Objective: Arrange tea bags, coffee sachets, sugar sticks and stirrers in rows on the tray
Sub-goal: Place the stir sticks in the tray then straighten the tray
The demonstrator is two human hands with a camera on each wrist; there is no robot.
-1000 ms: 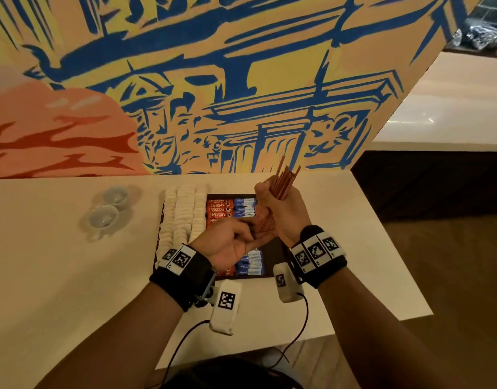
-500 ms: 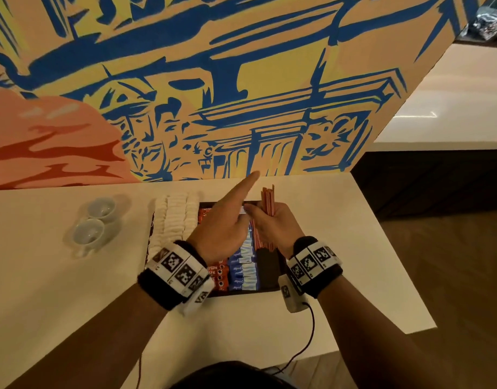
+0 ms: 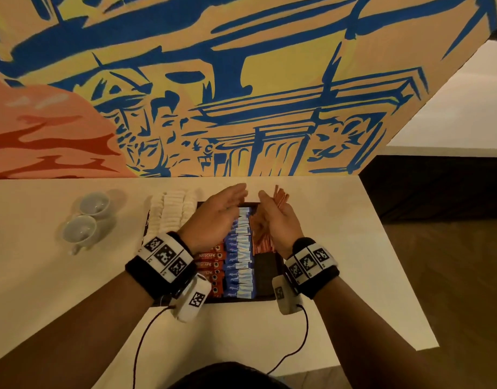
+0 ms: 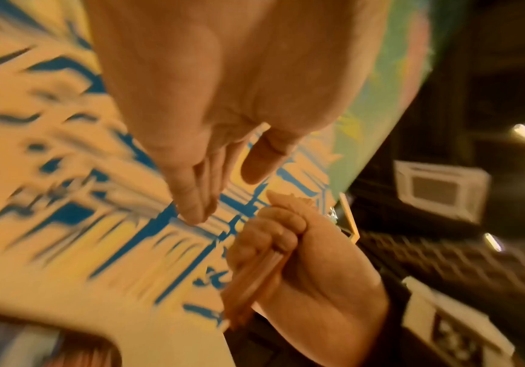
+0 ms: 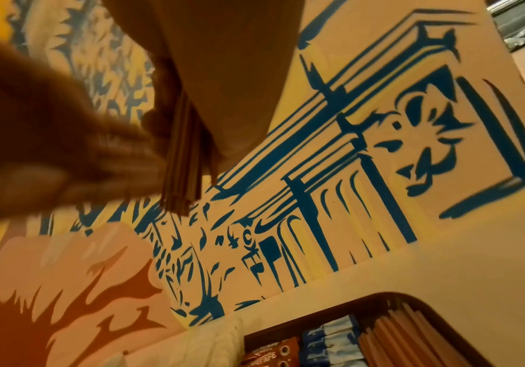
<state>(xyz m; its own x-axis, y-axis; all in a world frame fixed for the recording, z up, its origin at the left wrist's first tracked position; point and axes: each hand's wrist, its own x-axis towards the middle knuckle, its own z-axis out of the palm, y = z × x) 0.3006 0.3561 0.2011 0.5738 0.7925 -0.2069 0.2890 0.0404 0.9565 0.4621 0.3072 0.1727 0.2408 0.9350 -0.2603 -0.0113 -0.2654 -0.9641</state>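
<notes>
We note a pale, matt table [image 3: 339, 248] with a square corner at 3 o'clock, set against a wall mural [image 3: 241, 80] painted in blue, yellow and orange. Dark wood floor [image 3: 452, 276] lies to the right of the table. At 9 o'clock from the tray stand two small white cups [image 3: 86, 220], touching each other.

The dark tray [image 3: 265, 265] sits at the table's centre, near the mural. From left to right we record its rows: white tea bags [image 3: 171, 214], overhanging the tray's left edge; red coffee sachets [image 3: 210, 262]; blue-and-white sugar sticks [image 3: 241, 248]; and thin orange-red stirrers [image 3: 262, 244] lying lengthwise at the right. The near right corner of the tray is bare.

The right hand [image 3: 278, 220] is over the tray at 1 o'clock, fingers curled round a bundle of stirrers [image 3: 281, 196] whose ends project toward 12 o'clock. The left hand [image 3: 216, 217] hovers above the sachet row, fingers straight and together, holding nothing; whether it touches the right hand we cannot tell.
</notes>
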